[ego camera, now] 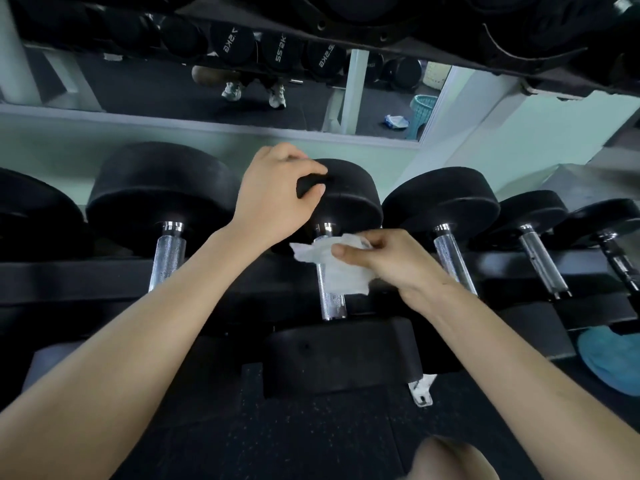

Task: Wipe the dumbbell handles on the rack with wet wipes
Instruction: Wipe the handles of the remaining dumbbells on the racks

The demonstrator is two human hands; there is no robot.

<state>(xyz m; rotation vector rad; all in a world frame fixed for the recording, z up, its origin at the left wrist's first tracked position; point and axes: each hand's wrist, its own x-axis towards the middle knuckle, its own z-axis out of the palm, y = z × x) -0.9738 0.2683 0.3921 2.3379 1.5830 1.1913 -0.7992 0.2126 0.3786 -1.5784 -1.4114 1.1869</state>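
A row of black dumbbells with chrome handles lies on the low rack (69, 275). My right hand (388, 261) pinches a white wet wipe (341, 271) that is draped over the upper part of the middle dumbbell's handle (332, 303). My left hand (277, 192) rests on that dumbbell's far head (353, 199), fingers curled over its top edge. The near head (343, 355) of the same dumbbell sits below the wipe. Neighbouring handles show at the left (166, 258) and right (453, 258).
An upper shelf of dumbbells (381, 15) overhangs the top. Behind the rack a mirror (207, 88) reflects shoes, weights and a teal basket (420, 112). A blue cloth (609, 358) lies on the dark rubber floor at the right. A white tag (420, 389) hangs under the rack.
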